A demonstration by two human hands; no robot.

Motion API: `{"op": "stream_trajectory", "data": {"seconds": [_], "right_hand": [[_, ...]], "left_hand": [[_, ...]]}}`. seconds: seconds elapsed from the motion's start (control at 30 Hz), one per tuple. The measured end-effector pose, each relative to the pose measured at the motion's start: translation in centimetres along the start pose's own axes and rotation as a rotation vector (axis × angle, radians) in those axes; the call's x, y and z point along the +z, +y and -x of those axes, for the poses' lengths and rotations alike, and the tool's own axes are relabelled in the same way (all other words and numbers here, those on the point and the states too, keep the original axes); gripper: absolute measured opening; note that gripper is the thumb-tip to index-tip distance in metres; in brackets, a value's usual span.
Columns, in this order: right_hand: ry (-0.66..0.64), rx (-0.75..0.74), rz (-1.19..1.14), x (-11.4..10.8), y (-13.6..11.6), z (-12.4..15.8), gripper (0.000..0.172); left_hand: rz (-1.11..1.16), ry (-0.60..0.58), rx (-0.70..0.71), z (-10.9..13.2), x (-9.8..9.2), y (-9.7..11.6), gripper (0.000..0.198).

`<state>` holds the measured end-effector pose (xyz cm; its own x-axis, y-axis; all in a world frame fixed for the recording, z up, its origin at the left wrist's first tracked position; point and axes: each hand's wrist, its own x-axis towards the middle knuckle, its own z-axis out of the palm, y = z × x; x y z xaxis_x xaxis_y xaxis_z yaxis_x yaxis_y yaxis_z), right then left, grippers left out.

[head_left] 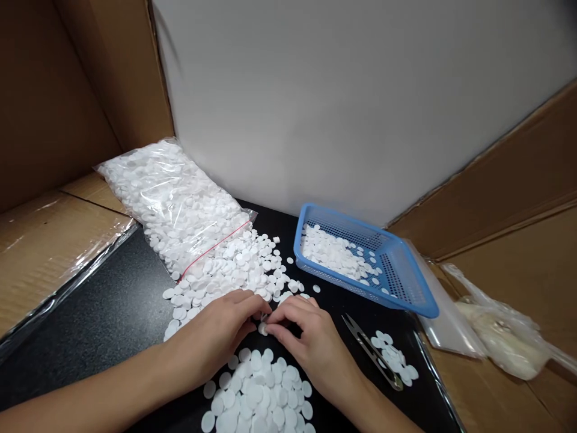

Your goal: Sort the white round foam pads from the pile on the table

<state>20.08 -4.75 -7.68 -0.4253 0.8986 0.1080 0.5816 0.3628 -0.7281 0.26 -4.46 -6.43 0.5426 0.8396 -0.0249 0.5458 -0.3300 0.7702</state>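
Note:
My left hand and my right hand meet near the middle of the black table, fingertips almost touching. Between them is a small white disc, pinched by my right thumb and fingers. The left fingers are curled together close beside it; whatever they hold is too small to make out. Many loose white discs lie in front of my hands. Behind them a larger heap spills from a clear plastic bag with a red seal line.
A blue basket holding white discs stands at the back right. Thread snips lie beside a small group of discs. Further right are a flat clear bag and a knotted bag on cardboard. A pale wall rises behind.

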Motion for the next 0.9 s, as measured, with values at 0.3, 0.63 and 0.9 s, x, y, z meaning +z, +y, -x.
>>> {"op": "stream_trajectory", "data": {"seconds": [0.3,0.63,0.9], "right_hand": [[-0.043,0.116,0.069,-0.7,-0.2,-0.1,0.016],[-0.126,0.233,0.080,-1.4,-0.3,-0.3,0.022],[-0.218,0.249,0.199,-2.7,-1.0,-0.2,0.024]], "left_hand": [[-0.163,-0.059,0.002,-0.3,0.1,-0.4,0.028],[-0.182,-0.037,-0.029,-0.3,0.1,-0.2,0.016],[-0.184,-0.074,-0.071,0.0,-0.3,0.1,0.021]]}}
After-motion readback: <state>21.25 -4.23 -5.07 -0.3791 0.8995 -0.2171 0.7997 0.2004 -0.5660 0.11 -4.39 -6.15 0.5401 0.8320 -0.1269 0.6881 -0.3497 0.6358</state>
